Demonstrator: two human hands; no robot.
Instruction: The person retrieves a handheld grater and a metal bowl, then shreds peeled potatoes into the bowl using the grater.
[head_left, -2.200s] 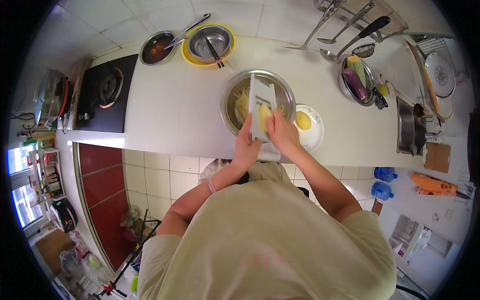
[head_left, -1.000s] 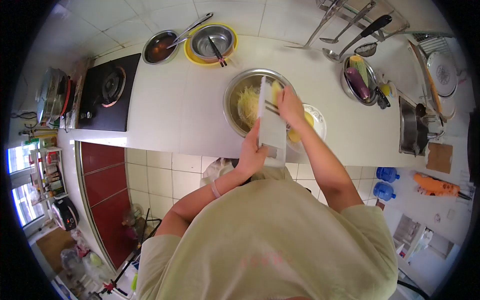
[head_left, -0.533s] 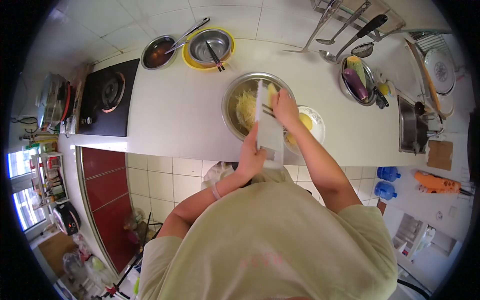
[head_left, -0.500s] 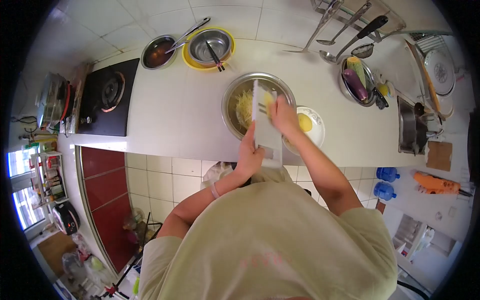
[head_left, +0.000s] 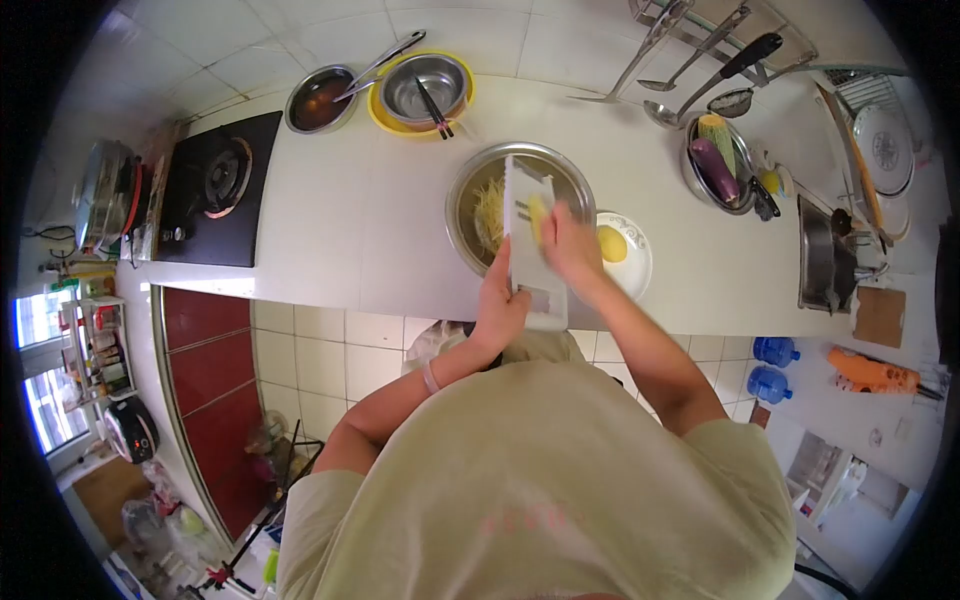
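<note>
My left hand (head_left: 500, 312) is wrapped round the lower part of a white grater (head_left: 540, 298), which leans tilted into a steel bowl (head_left: 454, 222). My right hand (head_left: 572, 245), somewhat blurred, presses a peeled yellow potato (head_left: 537, 222) against the grater's face; most of that potato is hidden by the fingers. Pale yellow shreds (head_left: 489, 212) lie in the bowl, to the left of the grater. Just right of the bowl, a white patterned plate (head_left: 634, 268) holds another peeled potato (head_left: 612, 244).
At the back left stand a bowl of dark liquid (head_left: 318, 103) and a steel bowl in a yellow basin (head_left: 466, 85) with chopsticks (head_left: 432, 108). A stove (head_left: 215, 190) is left. On the right, a bowl holds an eggplant (head_left: 713, 168), with a knife (head_left: 764, 198) beside it, before the sink (head_left: 822, 260).
My right hand has slid slightly down the grater, toward me, with the potato. My left hand keeps its hold on the grater. The view has shifted a little.
</note>
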